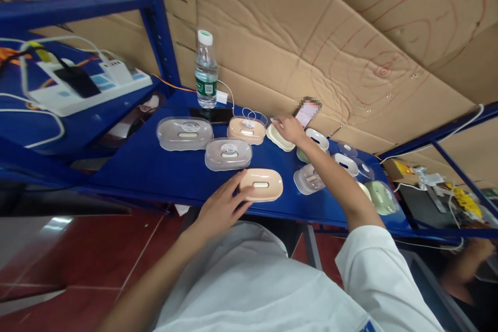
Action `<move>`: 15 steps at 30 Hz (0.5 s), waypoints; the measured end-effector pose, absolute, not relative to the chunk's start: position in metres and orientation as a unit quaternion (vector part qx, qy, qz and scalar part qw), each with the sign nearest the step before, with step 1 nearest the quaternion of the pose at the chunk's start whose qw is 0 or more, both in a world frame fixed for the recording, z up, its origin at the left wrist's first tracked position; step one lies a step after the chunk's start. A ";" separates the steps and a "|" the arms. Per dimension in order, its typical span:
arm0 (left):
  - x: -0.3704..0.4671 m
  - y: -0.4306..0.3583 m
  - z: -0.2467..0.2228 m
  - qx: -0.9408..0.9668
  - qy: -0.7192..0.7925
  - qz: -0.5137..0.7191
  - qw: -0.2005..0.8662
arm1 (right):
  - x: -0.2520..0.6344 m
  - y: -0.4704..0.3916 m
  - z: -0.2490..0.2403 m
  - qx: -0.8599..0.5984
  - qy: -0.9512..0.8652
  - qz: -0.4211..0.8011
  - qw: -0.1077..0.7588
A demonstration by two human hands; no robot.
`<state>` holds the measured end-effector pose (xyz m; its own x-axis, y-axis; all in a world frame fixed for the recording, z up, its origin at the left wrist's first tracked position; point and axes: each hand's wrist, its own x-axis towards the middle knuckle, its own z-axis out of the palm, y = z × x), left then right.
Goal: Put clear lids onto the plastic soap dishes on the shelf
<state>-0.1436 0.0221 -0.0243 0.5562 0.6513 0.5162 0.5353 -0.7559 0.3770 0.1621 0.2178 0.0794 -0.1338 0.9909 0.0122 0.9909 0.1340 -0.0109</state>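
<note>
Left hand: fingers spread, touched the peach box.
Right hand: reached the cream box, beyond the peach box and rightward; I cannot tell whether it pinched.
Water bottle: stood beyond the peach box, leftward.

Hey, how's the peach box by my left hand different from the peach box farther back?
The near peach box shows no round label on top; the back peach box has one.
The near peach box has your left hand touching its end; no hand touches the back peach box.
The near peach box sits close to the table's front edge; the back peach box sits farther in.
Both are peach, with rounded corners.
</note>
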 end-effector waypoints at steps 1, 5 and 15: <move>-0.144 0.022 -0.025 0.877 0.339 0.330 0.088 | 0.161 0.222 0.080 -0.662 -0.749 -0.006 0.014; -0.144 0.023 -0.029 0.876 0.339 0.331 0.090 | 0.161 0.238 0.079 -0.682 -0.731 0.002 0.013; -0.145 0.025 -0.032 0.872 0.340 0.331 0.118 | 0.177 0.259 0.071 -0.651 -0.755 0.075 -0.022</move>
